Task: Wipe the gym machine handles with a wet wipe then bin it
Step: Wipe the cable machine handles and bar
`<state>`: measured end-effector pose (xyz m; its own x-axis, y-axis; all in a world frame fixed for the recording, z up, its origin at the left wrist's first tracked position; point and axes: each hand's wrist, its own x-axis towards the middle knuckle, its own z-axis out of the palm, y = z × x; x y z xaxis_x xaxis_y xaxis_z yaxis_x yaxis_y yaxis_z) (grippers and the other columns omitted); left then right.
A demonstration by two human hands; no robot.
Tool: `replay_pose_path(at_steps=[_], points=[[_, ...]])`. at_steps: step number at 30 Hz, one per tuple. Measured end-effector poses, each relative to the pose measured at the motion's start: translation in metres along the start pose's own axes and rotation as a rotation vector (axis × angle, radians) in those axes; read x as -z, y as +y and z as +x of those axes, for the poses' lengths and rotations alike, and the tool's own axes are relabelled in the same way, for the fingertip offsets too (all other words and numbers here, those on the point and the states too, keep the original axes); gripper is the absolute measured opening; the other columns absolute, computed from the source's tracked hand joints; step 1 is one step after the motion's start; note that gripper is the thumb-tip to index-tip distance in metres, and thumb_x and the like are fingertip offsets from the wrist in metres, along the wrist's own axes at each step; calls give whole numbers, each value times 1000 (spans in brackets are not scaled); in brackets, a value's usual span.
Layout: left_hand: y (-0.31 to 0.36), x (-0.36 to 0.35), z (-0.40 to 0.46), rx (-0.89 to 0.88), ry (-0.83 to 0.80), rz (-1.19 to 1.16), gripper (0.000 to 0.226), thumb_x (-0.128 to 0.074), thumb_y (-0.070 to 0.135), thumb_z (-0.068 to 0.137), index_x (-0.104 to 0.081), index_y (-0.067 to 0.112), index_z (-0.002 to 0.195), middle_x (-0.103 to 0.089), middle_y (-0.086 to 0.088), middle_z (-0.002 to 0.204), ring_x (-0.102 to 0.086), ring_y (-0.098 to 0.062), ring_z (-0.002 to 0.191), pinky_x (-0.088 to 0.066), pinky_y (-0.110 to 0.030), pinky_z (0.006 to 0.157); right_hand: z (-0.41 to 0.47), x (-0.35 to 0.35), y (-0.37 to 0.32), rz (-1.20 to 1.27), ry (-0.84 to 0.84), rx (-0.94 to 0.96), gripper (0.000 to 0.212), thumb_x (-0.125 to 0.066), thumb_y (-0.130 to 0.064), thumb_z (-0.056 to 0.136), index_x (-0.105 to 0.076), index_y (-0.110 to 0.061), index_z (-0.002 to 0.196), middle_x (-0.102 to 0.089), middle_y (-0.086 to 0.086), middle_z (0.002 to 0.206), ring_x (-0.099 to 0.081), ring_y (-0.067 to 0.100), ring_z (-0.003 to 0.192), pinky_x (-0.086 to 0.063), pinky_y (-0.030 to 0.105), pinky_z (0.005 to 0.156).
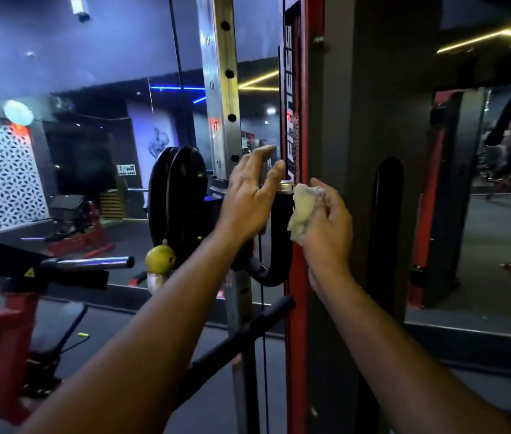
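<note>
Forearms nearest cam, both stretched fwd toward machine. Left hand: fingers straight and loosely spread, thumb apart, gripping nothing; palm laid against or just beside left side of handle, contact not confirmable at this angle. Right hand: fingers curled round wet wipe, bunching it into a wad, thumb side toward cam. Wipe pressed against right side of handle's black grip, just below chrome end cap; appears touching, pale and crumpled, no obvious soiling discernible in low light. Handle upright, U-shaped at bottom, mounted beside red upright of cable stn; numbered steel post w/ adjustment holes behind left hand. Pulley wheel left of handle, yellow-green tag hanging below it. Second black bar angled lower down, untouched at this moment. Bench and red frame far left, irrelevant to task. Assessment: wiping stage in hand, wipe positioned at upper part of grip; lower curve of handle and left side probably outstanding. Cleaned vs uncleaned portions cannot be told, no visible wet streaks. Other handles on machine: status unknown, none confirmed done. Bin not in view; disposal step not yet done. Est. progress: early-to-mid, w/ remainder of this grip, any further handles, then binning left.
</note>
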<state>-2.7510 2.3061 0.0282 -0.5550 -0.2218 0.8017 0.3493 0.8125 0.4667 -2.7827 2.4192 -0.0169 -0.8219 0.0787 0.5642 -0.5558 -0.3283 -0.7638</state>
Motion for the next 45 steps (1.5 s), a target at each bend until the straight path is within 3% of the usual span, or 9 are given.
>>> replay_pose_path(at_steps=[4, 7, 10, 16, 20, 23, 29, 38, 45], points=[[6, -25, 25, 89, -140, -236, 35, -35, 44, 109, -61, 26, 124, -68, 1, 115, -64, -2, 103, -49, -16, 87, -6, -28, 15, -17, -117, -27, 34, -36, -21, 108, -59, -20, 134, -63, -4, 132, -57, 6, 121, -47, 34, 105], [-5, -37, 24, 75, -94, -308, 42, -31, 40, 110, -67, 19, 119, -75, -2, 103, -70, -14, 101, -55, -33, 90, -13, -28, 24, 26, -168, 59, 37, -34, -26, 110, -53, -22, 141, -62, -9, 134, -55, -4, 123, -46, 22, 103], [-10, -39, 24, 56, -72, -307, 42, -32, 31, 111, -69, 14, 118, -76, -2, 102, -71, -15, 102, -55, -39, 95, -10, -19, 38, 13, -197, 99, 38, -36, -27, 109, -53, -22, 142, -61, -10, 136, -53, -4, 126, -47, 28, 106], [-4, -44, 19, 137, -16, -386, 42, -32, 18, 111, -71, 0, 111, -75, -13, 108, -71, -23, 101, -53, -26, 85, -10, 15, 64, -56, -314, 184, 36, -41, -30, 106, -54, -30, 139, -62, -20, 130, -53, -9, 124, -48, 25, 104], [1, -42, 14, 144, 33, -387, 44, -35, 22, 112, -73, 4, 98, -74, -18, 110, -70, -26, 98, -55, -43, 90, 20, 41, 72, -56, -389, 289, 29, -44, -12, 106, -65, -20, 124, -63, -6, 121, -61, 3, 110, -50, 19, 93], [12, -43, 7, 163, 83, -380, 44, -33, 23, 112, -71, 2, 102, -73, -18, 117, -69, -31, 107, -57, -40, 86, 44, 35, 76, 4, -298, 250, 29, -48, -6, 102, -66, -12, 123, -52, 3, 118, -61, 15, 103, -52, 24, 91], [21, -57, -9, 190, 274, -377, 43, -33, 19, 111, -68, 9, 90, -74, -11, 118, -66, -21, 119, -45, -51, 111, 48, 13, 61, 272, -327, 162, 20, -68, -15, 95, -58, -22, 111, -67, -5, 97, -69, 9, 90, -59, 35, 78], [30, -71, -17, 227, 408, -243, 46, -30, 26, 113, -70, 7, 101, -74, -4, 118, -68, -15, 116, -50, -38, 105, 30, 32, 87, 194, -485, 530, 42, -53, 5, 97, -53, 3, 139, -47, 17, 150, -39, 20, 144, -35, 22, 115], [20, -74, -14, 224, 459, -213, 49, -30, 31, 113, -67, -1, 109, -73, -14, 116, -69, -30, 106, -54, -44, 93, 72, 23, 83, 266, -500, 597, 17, -72, -8, 92, -72, 2, 106, -70, 9, 107, -67, 16, 102, -56, 31, 88]])
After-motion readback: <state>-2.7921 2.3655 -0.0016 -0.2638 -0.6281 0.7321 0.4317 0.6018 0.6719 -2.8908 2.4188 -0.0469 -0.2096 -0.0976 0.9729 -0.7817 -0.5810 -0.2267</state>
